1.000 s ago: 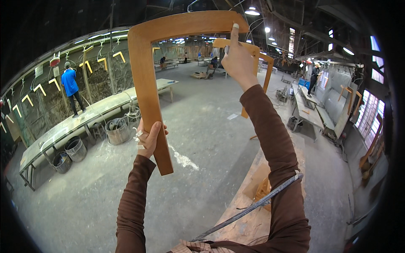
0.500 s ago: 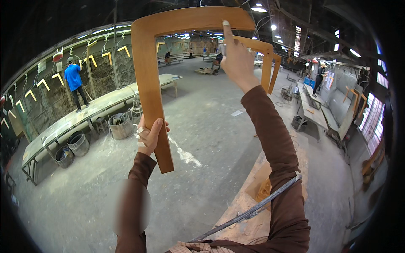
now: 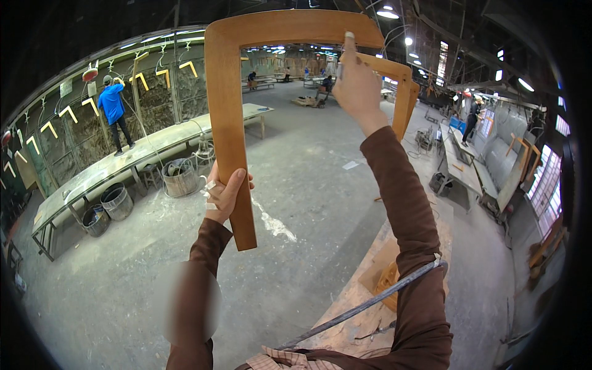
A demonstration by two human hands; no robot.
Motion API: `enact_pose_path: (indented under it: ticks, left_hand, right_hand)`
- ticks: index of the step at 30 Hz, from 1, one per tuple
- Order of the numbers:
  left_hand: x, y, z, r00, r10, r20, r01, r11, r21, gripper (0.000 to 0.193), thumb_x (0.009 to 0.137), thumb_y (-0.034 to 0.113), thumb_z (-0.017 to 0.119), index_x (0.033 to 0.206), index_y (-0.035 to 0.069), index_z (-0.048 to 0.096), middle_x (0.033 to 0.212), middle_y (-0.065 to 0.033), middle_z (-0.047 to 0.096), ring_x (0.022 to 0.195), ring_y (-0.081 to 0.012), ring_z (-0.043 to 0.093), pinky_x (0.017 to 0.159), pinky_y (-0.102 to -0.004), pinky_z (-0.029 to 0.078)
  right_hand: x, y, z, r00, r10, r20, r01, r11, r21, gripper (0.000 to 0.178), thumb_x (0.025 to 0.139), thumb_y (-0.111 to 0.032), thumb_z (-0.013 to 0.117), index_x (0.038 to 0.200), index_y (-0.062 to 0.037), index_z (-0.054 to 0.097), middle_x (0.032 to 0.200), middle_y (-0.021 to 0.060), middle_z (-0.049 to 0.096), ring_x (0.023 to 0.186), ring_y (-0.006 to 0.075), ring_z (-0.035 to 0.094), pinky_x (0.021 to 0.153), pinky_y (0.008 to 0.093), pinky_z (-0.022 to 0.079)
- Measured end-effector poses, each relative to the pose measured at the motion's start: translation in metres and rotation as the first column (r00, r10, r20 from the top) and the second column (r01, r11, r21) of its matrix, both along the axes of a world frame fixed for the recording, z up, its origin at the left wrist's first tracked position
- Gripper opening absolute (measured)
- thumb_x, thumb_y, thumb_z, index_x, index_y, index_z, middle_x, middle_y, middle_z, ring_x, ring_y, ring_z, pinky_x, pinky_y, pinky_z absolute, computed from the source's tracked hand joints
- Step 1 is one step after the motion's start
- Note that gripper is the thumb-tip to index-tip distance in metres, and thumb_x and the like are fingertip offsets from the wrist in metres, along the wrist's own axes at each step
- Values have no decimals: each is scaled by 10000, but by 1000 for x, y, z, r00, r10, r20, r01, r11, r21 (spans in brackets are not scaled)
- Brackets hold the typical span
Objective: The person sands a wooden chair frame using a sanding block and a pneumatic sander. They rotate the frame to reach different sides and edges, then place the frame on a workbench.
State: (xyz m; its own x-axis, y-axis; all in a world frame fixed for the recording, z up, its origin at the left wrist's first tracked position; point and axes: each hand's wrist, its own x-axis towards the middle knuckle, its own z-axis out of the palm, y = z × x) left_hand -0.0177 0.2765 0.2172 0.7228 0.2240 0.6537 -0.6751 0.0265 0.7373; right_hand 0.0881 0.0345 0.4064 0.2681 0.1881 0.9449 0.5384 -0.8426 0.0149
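Observation:
An L-shaped piece of orange-brown wood (image 3: 226, 117) is held up in front of me, its long leg slanting down and its short arm reaching right along the top. My left hand (image 3: 226, 192) grips the lower part of the leg, thumb across the front; white tape wraps some fingers. Against the short arm rests the outstretched index finger of my right hand (image 3: 359, 92), its tip covered in white. The other right fingers look bent and are partly hidden. A hose or rod (image 3: 370, 302) crosses my right forearm.
More wooden corner pieces (image 3: 404, 102) hang behind my right hand. A bench (image 3: 320, 345) with a coiled orange-brown item (image 3: 388, 283) stands low right. At left, a person in blue (image 3: 113, 105) stands on a long table (image 3: 148, 148), with buckets (image 3: 180, 177) below. Another person (image 3: 472, 116) is far right.
The view has turned slightly left, so the wooden piece and both hands sit a little further right in it. My left grip and the right fingertip's contact look the same.

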Motion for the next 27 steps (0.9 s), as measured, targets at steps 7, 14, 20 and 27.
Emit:
enact_pose_path:
  ticks: [7, 14, 20, 27]
  left_hand:
    - [9, -9, -8, 986, 106, 132, -108, 994, 11, 316, 878, 247, 638, 1042, 26, 482, 814, -69, 583, 686, -145, 601, 617, -276, 507]
    - [27, -13, -9, 854, 402, 329, -483, 849, 216, 271, 893, 217, 617, 1007, 21, 468, 818, -64, 586, 688, -134, 594, 616, -262, 479]
    - [14, -25, -2, 705, 609, 365, -699, 685, 208, 280, 879, 224, 640, 969, 12, 480, 815, -88, 600, 674, -168, 598, 643, -290, 475]
    - [6, -31, 2, 745, 631, 217, -665, 729, 163, 295, 874, 198, 650, 1005, 5, 470, 890, -116, 585, 781, -230, 575, 704, -335, 458]
  right_hand:
    - [-28, 34, -13, 995, 90, -34, -94, 981, -167, 764, 772, -89, 588, 1441, -166, 226, 981, 159, 604, 959, 359, 593, 812, 623, 405]
    - [-26, 23, -49, 962, 247, -116, -261, 955, -138, 576, 803, -78, 556, 1343, -112, 356, 919, 156, 612, 907, 338, 603, 735, 579, 426]
    - [-12, 11, -91, 887, 360, -288, -386, 922, -38, 496, 801, -57, 533, 1286, -68, 431, 924, 188, 627, 865, 402, 592, 728, 500, 453]
    - [-12, 3, -150, 695, 570, -438, -504, 821, 269, 362, 778, -46, 517, 1129, -14, 602, 1036, 228, 634, 910, 387, 614, 814, 415, 482]
